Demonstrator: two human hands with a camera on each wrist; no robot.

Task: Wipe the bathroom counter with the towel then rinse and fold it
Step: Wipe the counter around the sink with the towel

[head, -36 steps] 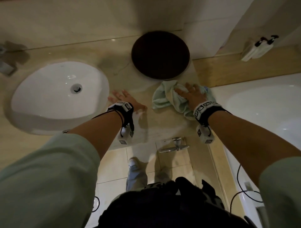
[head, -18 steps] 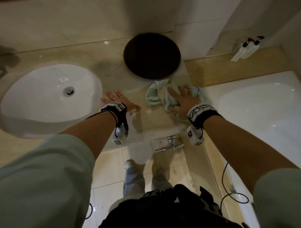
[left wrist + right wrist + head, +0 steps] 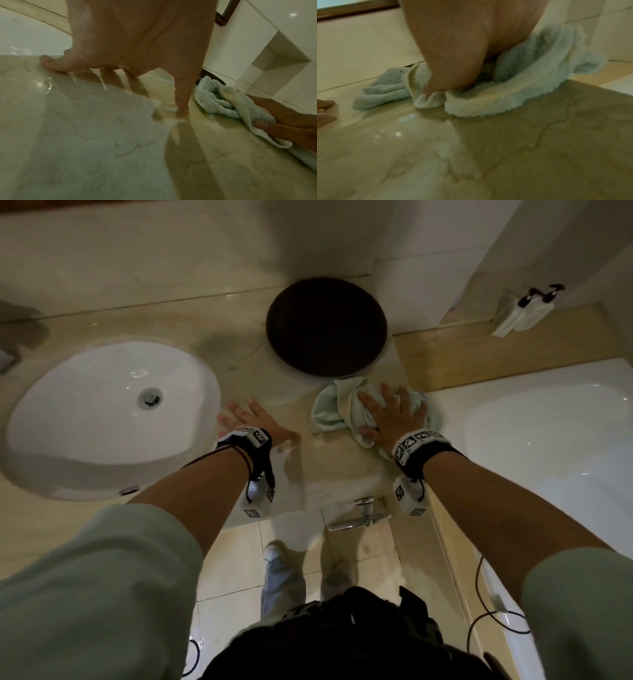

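A crumpled pale-green towel (image 3: 334, 409) (image 3: 223, 102) (image 3: 488, 102) lies on the beige marble counter (image 3: 308, 467), just in front of a dark round disc (image 3: 325, 326). My right hand (image 3: 390, 412) (image 3: 462, 47) presses flat on the towel's right part with its fingers spread; the thumb lies over the towel's near edge. My left hand (image 3: 250, 422) (image 3: 120, 65) rests flat on the bare counter between the sink and the towel, holding nothing. Its thumb tip touches the counter a short way from the towel. The counter shines wet near both hands.
A white oval sink (image 3: 102, 412) is set into the counter at the left. A white bathtub (image 3: 548, 440) lies at the right, with two pump bottles (image 3: 520, 309) on its wooden ledge. A metal lever handle (image 3: 359, 515) sticks out below the counter's front edge.
The head view has shifted a little. My right hand stays pressed on the towel and has moved only slightly against the dark disc. My left hand stays put on the counter.
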